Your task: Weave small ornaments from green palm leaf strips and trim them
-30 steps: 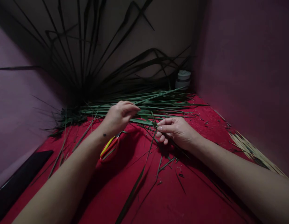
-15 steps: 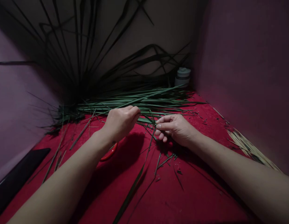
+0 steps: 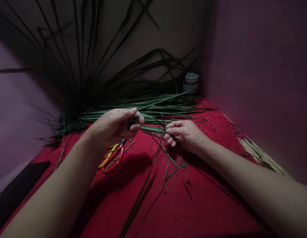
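My right hand (image 3: 183, 134) pinches a green leaf strip (image 3: 153, 167) between thumb and fingertips, where a small fold or knot shows. A long end of this strip hangs down toward me. My left hand (image 3: 116, 125), palm turned partly toward me and thumb on top, is closed on another thin end of the leaf that runs across to the right fingertips. Below the left wrist lie scissors (image 3: 113, 160) with red and yellow handles, partly covered by the hand. Behind both hands stretches a pile of long green leaves (image 3: 155, 105).
Leaf scraps (image 3: 178, 168) litter the red cloth (image 3: 205, 205). A lidded white container (image 3: 191, 82) stands at the back. Pale thin sticks (image 3: 262, 155) lie by the right wall. On the left is a dark flat object (image 3: 22, 181); tall dark fronds (image 3: 81, 49) lean on the back wall.
My left hand has moved slightly left and rolled over, turning its palm side into view. The scissors' handles now show more. The right hand keeps its pinch in nearly the same place.
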Available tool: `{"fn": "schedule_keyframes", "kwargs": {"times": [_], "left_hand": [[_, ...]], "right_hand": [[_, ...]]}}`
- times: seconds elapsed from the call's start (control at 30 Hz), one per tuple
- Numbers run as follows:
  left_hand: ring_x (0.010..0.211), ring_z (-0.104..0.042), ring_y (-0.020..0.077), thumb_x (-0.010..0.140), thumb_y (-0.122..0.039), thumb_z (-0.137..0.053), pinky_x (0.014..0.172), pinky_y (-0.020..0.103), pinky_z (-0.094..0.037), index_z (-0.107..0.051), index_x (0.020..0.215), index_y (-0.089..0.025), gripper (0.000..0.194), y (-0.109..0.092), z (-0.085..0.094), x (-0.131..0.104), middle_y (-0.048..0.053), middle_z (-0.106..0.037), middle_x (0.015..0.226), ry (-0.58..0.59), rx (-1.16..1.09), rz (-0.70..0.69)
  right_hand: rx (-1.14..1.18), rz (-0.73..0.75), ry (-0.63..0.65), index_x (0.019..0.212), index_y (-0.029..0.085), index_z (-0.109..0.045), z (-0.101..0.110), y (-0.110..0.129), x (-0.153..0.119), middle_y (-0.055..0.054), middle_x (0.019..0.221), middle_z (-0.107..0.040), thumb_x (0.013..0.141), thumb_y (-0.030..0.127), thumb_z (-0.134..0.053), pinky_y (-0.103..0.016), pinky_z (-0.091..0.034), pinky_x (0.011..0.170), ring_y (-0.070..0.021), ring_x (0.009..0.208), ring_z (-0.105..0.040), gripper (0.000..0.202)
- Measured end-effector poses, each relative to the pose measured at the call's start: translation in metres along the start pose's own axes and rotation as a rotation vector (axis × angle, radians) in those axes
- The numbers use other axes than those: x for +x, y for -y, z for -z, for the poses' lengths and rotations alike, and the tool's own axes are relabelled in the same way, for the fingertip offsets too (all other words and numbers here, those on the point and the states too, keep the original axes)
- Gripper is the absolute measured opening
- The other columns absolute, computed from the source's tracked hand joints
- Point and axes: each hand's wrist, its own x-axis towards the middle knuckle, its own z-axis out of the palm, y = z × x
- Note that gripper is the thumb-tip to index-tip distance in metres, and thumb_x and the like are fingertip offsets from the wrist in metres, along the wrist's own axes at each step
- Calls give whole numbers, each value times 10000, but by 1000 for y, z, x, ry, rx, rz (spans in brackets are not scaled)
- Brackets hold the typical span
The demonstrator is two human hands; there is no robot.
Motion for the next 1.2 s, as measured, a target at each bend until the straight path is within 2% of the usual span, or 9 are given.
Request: {"fn": "schedule_keyframes", "kwargs": {"times": [0.2,0.47,0.6,0.7,0.8,0.93,1.03,1.2], "left_hand": [[465,-536,127,658,-214,-725,403,240,-417,-689,726,-145,103,5,-6,-3,45,-599,582,88,-82,-39],[414,-531,75,653,-135,-725,370,163,-435,-666,700,-97,84,28,-23,15,13,-599,524,-26,-156,-57],[468,-576,102,616,-96,-748,371,172,-458,-616,764,-111,199,37,-30,18,6,-616,587,-120,-179,-92],[477,-594,121,618,-83,-739,362,186,-461,-605,876,-122,294,39,-34,19,7,-625,621,-123,-196,-73],[480,-585,107,636,-87,-725,357,176,-452,-606,823,-110,222,40,-36,20,13,-621,643,-121,-207,-49],[438,-541,90,660,-109,-701,337,171,-432,-587,731,-122,135,43,-37,23,-21,-553,553,-201,-264,-23],[423,-522,91,680,-142,-689,334,177,-432,-579,707,-128,114,46,-38,24,-30,-519,506,-195,-277,-6],[457,-563,105,677,-176,-711,353,195,-451,-596,769,-163,148,46,-38,19,-38,-576,585,-182,-139,-101]], "right_hand": [[6,-13,11,790,118,-547,-2,1,-2,-62,584,-643,676,127,-659,-198,-466,398,-123,438,-587,160],[14,15,42,785,103,-572,-7,-1,-6,-67,603,-654,697,136,-648,-202,-472,412,-123,446,-593,121],[14,20,40,776,110,-575,-8,-1,-7,-57,590,-649,696,146,-658,-206,-476,418,-119,444,-589,121],[2,1,67,777,108,-580,-9,0,-7,-58,599,-651,694,157,-664,-205,-476,420,-120,454,-593,128],[-10,-12,78,774,106,-584,-9,-1,-7,-59,602,-652,696,155,-658,-202,-477,420,-118,454,-595,118],[15,-17,83,780,115,-583,-9,-2,-7,-58,607,-655,697,153,-663,-203,-481,423,-119,467,-600,121],[14,-25,83,779,118,-579,-10,-3,-7,-61,612,-657,694,151,-666,-203,-482,420,-122,470,-603,126],[3,-65,110,738,106,-591,-11,-1,-9,-62,595,-654,681,131,-646,-185,-475,401,-111,448,-591,83]]}}
